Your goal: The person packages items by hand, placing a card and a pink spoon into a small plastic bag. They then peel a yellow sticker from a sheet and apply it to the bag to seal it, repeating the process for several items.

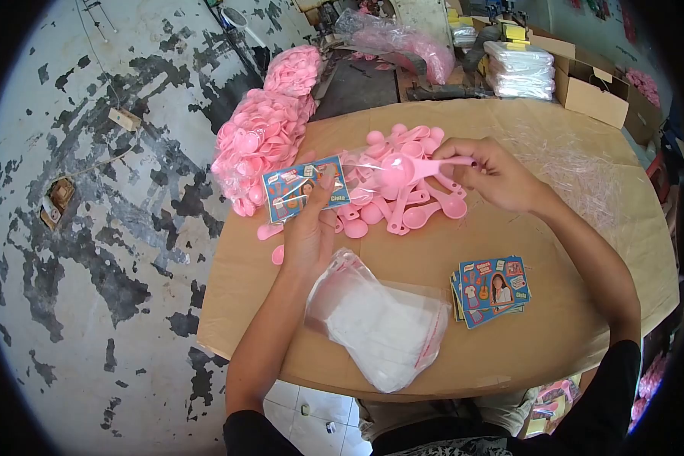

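My left hand (311,220) is closed on a blue printed card (285,190) in a clear plastic bag, its thumb on the card's face. My right hand (488,171) pinches the handle of a pink scoop (397,170), whose round bowl points left at the bag's open end. Whether the bowl is inside the bag is hard to tell. Beneath both hands lies a loose heap of pink scoops (372,214). Nearer to me are a stack of clear bags (380,328) and, to its right, a small pile of blue cards (495,283).
Bulging clear sacks of pink scoops (257,137) stand at the table's back left. Behind the brown table (562,251) are a machine, a stack of packed clear bags (519,70) and an open cardboard box (596,87). Thin clear strips (577,178) lie at the right.
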`<state>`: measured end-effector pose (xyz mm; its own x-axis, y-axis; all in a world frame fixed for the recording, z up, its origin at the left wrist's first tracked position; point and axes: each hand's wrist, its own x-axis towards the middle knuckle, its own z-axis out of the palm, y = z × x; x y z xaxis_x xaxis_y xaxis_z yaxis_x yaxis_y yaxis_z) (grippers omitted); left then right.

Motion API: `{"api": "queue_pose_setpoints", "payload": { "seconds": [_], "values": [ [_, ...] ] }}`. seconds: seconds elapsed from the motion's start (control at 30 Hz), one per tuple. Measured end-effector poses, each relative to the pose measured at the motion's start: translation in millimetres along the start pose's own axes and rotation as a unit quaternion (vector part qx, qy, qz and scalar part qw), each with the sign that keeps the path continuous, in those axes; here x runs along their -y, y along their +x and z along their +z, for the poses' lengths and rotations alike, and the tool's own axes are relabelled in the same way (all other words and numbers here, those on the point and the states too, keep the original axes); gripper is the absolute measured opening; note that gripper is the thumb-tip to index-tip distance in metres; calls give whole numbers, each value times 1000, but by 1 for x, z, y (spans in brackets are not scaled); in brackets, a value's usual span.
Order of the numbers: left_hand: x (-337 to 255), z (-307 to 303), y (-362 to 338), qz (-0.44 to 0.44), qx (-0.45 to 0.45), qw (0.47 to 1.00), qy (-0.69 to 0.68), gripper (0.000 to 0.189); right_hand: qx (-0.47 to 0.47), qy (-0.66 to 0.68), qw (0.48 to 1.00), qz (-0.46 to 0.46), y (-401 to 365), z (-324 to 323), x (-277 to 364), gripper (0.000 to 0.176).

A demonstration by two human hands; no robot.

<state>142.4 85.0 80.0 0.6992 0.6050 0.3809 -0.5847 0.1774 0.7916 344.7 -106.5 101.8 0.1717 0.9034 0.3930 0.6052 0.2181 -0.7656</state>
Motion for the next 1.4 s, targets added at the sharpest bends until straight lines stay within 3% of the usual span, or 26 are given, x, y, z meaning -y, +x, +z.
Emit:
{"api": "queue_pose_setpoints", "payload": {
  "seconds": [0.13,0.23,0.3,0.4,0.43,0.5,0.53,0.63,0.7,0.77,0.83,0.87,0.93,0.97,1.0,1.07,1.13,1.17,1.23,1.27,1.37,1.4],
  "values": [
    [6,5,-5,-35,39,999,-9,55,26,-4,999,44,-5,17,22,23],
    [8,21,-22,-54,76,996,-16,57,-4,-8,997,-71,-11,33,30,21],
    [16,23,-29,-83,85,993,0,59,-31,1,998,-62,-11,39,41,17],
    [31,14,-24,-106,196,975,7,60,-70,4,998,-1,-11,25,62,12],
    [28,13,-21,-113,184,976,19,62,-83,0,996,26,-10,13,70,11],
    [21,9,-14,-131,162,977,41,67,-141,-71,986,-54,-13,-10,90,9],
    [22,1,-7,-152,130,978,63,71,-128,-139,981,-41,-16,-15,93,8],
    [8,10,-7,-93,62,985,129,60,-84,-281,956,16,-26,-22,103,12],
    [3,18,-11,-36,105,958,266,63,-64,-298,950,68,-22,-14,113,13],
    [6,21,-17,38,177,907,380,66,-109,-247,961,54,-20,-11,116,15],
    [5,38,-38,126,237,858,439,62,-106,-171,978,57,-23,1,115,18],
    [-1,57,-50,160,248,827,479,59,-61,-124,990,18,-24,10,111,19],
    [0,65,-59,142,265,790,534,55,-64,-130,989,-36,-22,26,98,15],
    [4,59,-61,87,269,787,549,54,-64,-130,987,-63,-21,31,95,13],
    [6,54,-61,30,269,782,562,52,-42,-93,995,-7,-21,28,104,14],
    [5,46,-60,-79,252,865,427,48,-150,-43,985,-73,-12,27,92,20],
    [2,40,-57,-179,226,918,270,44,-149,-46,985,-77,-13,23,89,30],
    [-4,38,-54,-207,288,893,276,45,-149,-47,985,-78,-14,21,88,36],
    [-21,37,-52,-263,405,827,288,48,-46,52,997,-20,-17,18,91,38],
    [-30,46,-55,-295,435,824,212,51,-36,65,997,3,-16,17,94,38],
    [-17,47,-55,-246,352,903,12,48,-17,64,996,53,-17,17,98,36],
    [-17,42,-47,-288,314,903,47,45,-19,35,998,55,-18,19,96,35]
  ]
}}
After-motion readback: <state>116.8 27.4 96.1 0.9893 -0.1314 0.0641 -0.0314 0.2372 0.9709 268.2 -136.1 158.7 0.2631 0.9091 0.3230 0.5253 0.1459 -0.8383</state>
